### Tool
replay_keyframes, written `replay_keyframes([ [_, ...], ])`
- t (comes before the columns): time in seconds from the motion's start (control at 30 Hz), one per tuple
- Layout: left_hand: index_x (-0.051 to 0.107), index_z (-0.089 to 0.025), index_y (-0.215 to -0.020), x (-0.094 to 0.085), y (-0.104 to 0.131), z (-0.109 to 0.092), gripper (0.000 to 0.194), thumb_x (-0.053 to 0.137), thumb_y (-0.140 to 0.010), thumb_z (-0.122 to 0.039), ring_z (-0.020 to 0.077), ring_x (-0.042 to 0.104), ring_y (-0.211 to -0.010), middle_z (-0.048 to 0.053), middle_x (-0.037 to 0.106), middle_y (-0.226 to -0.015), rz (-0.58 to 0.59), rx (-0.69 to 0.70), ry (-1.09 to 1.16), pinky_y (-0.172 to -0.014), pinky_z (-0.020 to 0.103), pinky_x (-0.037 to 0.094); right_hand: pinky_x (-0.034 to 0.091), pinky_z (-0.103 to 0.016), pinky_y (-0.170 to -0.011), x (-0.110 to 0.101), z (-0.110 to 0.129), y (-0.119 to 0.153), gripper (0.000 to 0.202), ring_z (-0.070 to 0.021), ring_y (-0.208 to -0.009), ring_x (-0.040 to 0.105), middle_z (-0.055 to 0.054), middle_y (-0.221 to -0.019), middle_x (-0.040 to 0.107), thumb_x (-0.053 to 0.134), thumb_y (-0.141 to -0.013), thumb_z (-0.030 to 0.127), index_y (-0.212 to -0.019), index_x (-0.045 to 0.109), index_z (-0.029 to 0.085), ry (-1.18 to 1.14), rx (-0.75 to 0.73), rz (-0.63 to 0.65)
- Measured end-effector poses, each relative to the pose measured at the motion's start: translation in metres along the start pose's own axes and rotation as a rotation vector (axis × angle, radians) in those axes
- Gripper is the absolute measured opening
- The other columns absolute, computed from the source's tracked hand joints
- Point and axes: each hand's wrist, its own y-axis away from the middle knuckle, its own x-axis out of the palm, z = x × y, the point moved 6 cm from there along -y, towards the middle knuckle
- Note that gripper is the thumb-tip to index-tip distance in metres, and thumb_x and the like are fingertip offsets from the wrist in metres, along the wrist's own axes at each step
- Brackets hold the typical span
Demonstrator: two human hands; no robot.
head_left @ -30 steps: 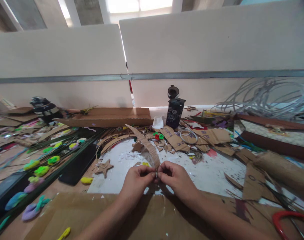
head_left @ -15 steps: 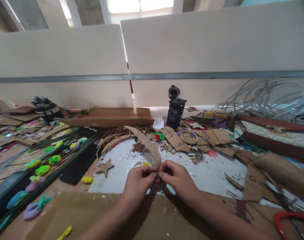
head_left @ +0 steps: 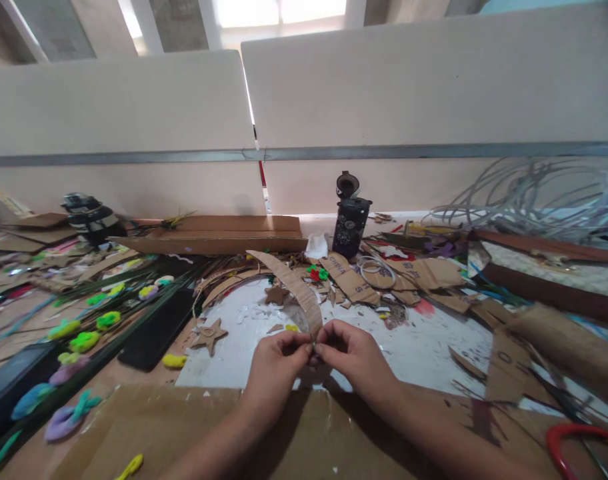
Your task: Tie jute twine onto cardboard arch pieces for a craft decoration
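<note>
A curved, tapering strip of corrugated cardboard (head_left: 295,288) rises from between my fingertips, its pointed end leaning away to the left. My left hand (head_left: 280,360) pinches the strip's lower end between thumb and forefinger. Right against it, my right hand (head_left: 348,352) pinches the same end from the other side. The fingertips of both hands meet there and cover the very bottom of the strip. Beyond the hands lie a cardboard star (head_left: 211,337) and a smaller, darker star (head_left: 276,295) on the white board (head_left: 409,353).
A brown cardboard sheet (head_left: 184,433) lies under my forearms. Red-handled scissors (head_left: 559,443) rest at the lower right. A black bottle (head_left: 351,230) with its lid up stands at the back. Coloured fuzzy flowers (head_left: 84,341) and a black phone (head_left: 154,337) lie on the left; cardboard scraps (head_left: 351,280) lie behind.
Almost nothing differs. Both hands keep their pinch on the cardboard strip, whose tip has shifted very slightly to the left.
</note>
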Motion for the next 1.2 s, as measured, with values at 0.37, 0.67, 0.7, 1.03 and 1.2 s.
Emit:
replay_keyframes([
  [0.37, 0.077, -0.015, -0.073, 0.0027, -0.0009, 0.0021, 0.012, 0.072, -0.068, -0.024, 0.0147, 0.062, -0.057, 0.004, 0.073, -0.061, 0.045, -0.004, 0.046, -0.059, 0.024, 0.044, 0.047, -0.028, -0.062, -0.0002, -0.0016, -0.0003, 0.005, -0.0199, -0.069, 0.067, -0.002, -0.07, 0.072, 0.062, -0.073, 0.023, -0.076, 0.062, 0.019, -0.001, 0.012, -0.006],
  [0.67, 0.076, -0.013, -0.07, 0.0024, -0.0001, 0.0012, 0.013, 0.072, -0.065, -0.025, 0.0148, 0.062, -0.055, 0.005, 0.073, -0.06, 0.047, -0.025, 0.055, -0.058, 0.024, 0.044, 0.049, -0.031, -0.064, 0.0005, -0.0036, -0.0018, 0.009, -0.0219, -0.069, 0.068, -0.003, -0.07, 0.07, 0.063, -0.073, 0.028, -0.075, 0.06, 0.02, -0.027, 0.024, 0.009],
  [0.7, 0.076, -0.013, -0.07, 0.0024, -0.0001, 0.0011, 0.013, 0.072, -0.065, -0.025, 0.0148, 0.062, -0.055, 0.005, 0.073, -0.06, 0.046, -0.024, 0.055, -0.058, 0.024, 0.044, 0.049, -0.031, -0.064, 0.0003, -0.0039, -0.0019, 0.009, -0.0221, -0.069, 0.068, -0.002, -0.07, 0.07, 0.063, -0.073, 0.029, -0.075, 0.06, 0.02, -0.021, 0.023, 0.005],
  [1.03, 0.075, -0.013, -0.069, 0.0022, -0.0002, -0.0002, 0.014, 0.072, -0.062, -0.025, 0.0155, 0.063, -0.054, 0.004, 0.072, -0.058, 0.025, -0.027, 0.055, -0.056, 0.025, 0.045, 0.043, -0.026, -0.059, -0.0011, 0.0011, 0.0, 0.007, -0.017, -0.064, 0.062, 0.001, -0.066, 0.065, 0.062, -0.071, 0.025, -0.072, 0.06, 0.019, 0.026, 0.014, -0.014],
  [1.2, 0.076, -0.013, -0.071, 0.0028, 0.0006, -0.0017, 0.014, 0.072, -0.064, -0.025, 0.0156, 0.064, -0.055, 0.005, 0.073, -0.06, 0.021, -0.02, 0.043, -0.057, 0.025, 0.046, 0.043, -0.026, -0.058, -0.0013, 0.0014, 0.0007, 0.006, -0.0172, -0.064, 0.062, 0.0, -0.066, 0.067, 0.062, -0.071, 0.025, -0.073, 0.06, 0.019, 0.035, 0.019, -0.015],
])
